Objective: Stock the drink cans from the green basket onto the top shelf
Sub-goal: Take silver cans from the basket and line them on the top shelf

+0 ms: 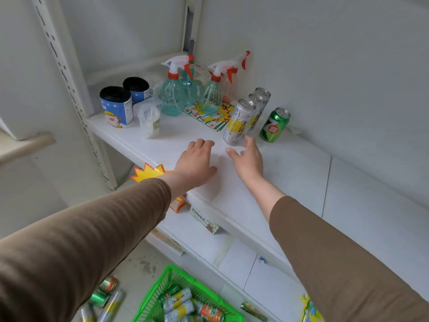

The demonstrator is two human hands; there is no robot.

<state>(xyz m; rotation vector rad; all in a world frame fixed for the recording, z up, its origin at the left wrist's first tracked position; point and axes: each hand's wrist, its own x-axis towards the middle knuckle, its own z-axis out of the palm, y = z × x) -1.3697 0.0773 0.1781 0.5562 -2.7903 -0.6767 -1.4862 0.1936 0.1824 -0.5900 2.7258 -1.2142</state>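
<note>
Three tall silver-and-yellow cans (pixel 240 122) stand in a row on the white top shelf (pixel 290 177), with a green can (pixel 274 125) upright just to their right. My right hand (pixel 247 159) hovers open just in front of the nearest silver can, not touching it. My left hand (pixel 197 162) rests on the shelf beside it, fingers loosely bent, holding nothing. Below, the green basket (pixel 171 274) holds several silver, yellow and orange cans lying on their sides.
Spray bottles (pixel 173 96), two blue-labelled rolls (pixel 117 108) and a small plastic bag (pixel 149 119) fill the shelf's left end. Price stickers (pixel 212 118) lie by the bottles. Loose cans (pixel 104 296) lie on the floor left of the basket. A lower shelf (pixel 199 238) sits underneath.
</note>
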